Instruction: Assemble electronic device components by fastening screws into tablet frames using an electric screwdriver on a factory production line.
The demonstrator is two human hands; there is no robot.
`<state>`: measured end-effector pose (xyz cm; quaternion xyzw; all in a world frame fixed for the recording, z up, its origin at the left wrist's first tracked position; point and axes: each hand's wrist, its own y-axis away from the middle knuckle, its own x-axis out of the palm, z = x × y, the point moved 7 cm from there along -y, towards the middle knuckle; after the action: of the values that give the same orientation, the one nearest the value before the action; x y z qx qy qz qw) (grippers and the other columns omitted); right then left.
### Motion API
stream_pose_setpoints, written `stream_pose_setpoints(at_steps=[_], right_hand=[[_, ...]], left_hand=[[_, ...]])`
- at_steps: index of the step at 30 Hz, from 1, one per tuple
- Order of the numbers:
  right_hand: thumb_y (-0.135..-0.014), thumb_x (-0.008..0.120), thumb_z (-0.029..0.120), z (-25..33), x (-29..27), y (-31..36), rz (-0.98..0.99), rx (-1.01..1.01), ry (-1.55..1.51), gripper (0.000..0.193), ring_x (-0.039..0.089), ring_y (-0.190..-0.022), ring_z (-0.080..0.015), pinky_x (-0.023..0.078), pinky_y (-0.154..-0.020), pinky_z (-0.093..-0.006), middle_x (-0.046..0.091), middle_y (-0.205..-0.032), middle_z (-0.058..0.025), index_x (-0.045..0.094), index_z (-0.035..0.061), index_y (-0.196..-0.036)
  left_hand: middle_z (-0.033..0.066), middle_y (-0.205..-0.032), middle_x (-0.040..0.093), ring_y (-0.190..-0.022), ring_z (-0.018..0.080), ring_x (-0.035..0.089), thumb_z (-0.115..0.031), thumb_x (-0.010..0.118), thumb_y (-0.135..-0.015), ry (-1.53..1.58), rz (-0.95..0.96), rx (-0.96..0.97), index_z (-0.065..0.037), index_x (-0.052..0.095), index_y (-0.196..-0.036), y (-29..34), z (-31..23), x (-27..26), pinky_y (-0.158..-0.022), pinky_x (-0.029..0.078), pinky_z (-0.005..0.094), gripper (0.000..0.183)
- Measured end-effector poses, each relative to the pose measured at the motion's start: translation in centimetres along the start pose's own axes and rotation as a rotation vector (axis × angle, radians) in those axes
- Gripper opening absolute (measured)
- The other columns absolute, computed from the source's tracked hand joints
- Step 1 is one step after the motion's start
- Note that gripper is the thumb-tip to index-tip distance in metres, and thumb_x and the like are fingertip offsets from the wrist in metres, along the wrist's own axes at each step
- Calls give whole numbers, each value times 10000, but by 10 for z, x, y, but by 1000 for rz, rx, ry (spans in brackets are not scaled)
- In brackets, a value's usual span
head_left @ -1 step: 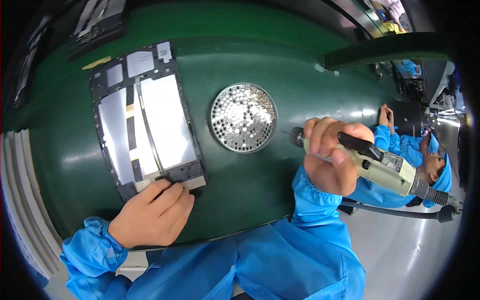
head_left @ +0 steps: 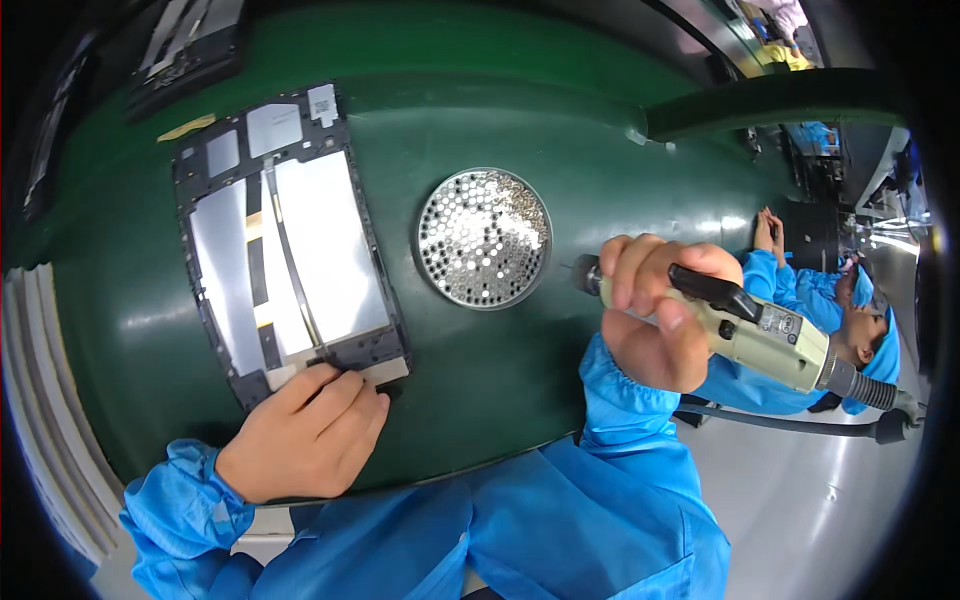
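A partly assembled tablet (head_left: 325, 240), with silver plates and a dark frame, lies on the green bench mat (head_left: 490, 110) at the left. My left hand (head_left: 308, 432) is closed on its near edge, the fingertips bent over the pale strip there; the thumb is mostly hidden. In my right hand (head_left: 665, 310) is a cream-coloured electric screwdriver (head_left: 765, 345) with a black lever, its thin bit pointing left, above the mat. Between the hands, a round metal screw tray (head_left: 484, 240) full of holes holds many small screws, heaped at its far right.
Another tablet assembly (head_left: 190, 60) lies at the far left, near a yellowish strip (head_left: 187, 127). Pale stacked sheets or panels (head_left: 50, 380) stand at the left edge. A dark green raised bar (head_left: 770, 103) crosses the far right. A co-worker in blue (head_left: 790, 285) sits at the right.
Tablet, tray and both hands appear a few pixels further left, a very slight shift. Both grips stay the same.
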<state>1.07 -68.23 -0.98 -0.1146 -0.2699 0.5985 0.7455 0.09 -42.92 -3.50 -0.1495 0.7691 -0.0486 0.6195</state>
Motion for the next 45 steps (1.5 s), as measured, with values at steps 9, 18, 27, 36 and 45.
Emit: stream_pose_setpoints(at_steps=[9,18,27,36,45], right_hand=[[-773,556,9,-29,5,-6,2,127,30,395,518,-644,-202,451,-693,-411,510,-697,-81,491,31,-1162],[-789,583,32,-36,8,-5,3,173,88,365,517,-633,-199,456,-694,-421,510,-693,-75,495,37,-1143],[-794,604,36,-37,7,-5,-7,171,98,340,517,-618,-204,459,-690,-422,508,-670,-69,509,41,-1120],[-806,604,28,-36,10,-4,-7,119,108,329,511,-597,-207,463,-667,-420,515,-657,-81,503,39,-1118],[-797,610,44,-35,14,-5,42,115,120,358,515,-616,-213,460,-668,-416,522,-681,-104,494,33,-1135]], left_hand=[[147,-967,637,-938,283,601,-67,669,-768,82,-104,-204,34,691,-997,2,18,3,-783,515,395,251],[130,-974,633,-931,275,600,-54,738,-760,117,-108,-147,33,714,-930,1,19,6,-747,517,380,193],[115,-977,642,-939,260,609,-40,722,-756,50,-118,-153,30,723,-906,2,14,8,-755,525,372,165],[118,-957,610,-914,270,597,-40,717,-752,83,-175,-180,49,706,-876,2,15,5,-749,517,381,153],[140,-966,623,-925,283,602,-43,734,-785,63,-140,-151,28,697,-935,4,14,3,-760,513,401,170]])
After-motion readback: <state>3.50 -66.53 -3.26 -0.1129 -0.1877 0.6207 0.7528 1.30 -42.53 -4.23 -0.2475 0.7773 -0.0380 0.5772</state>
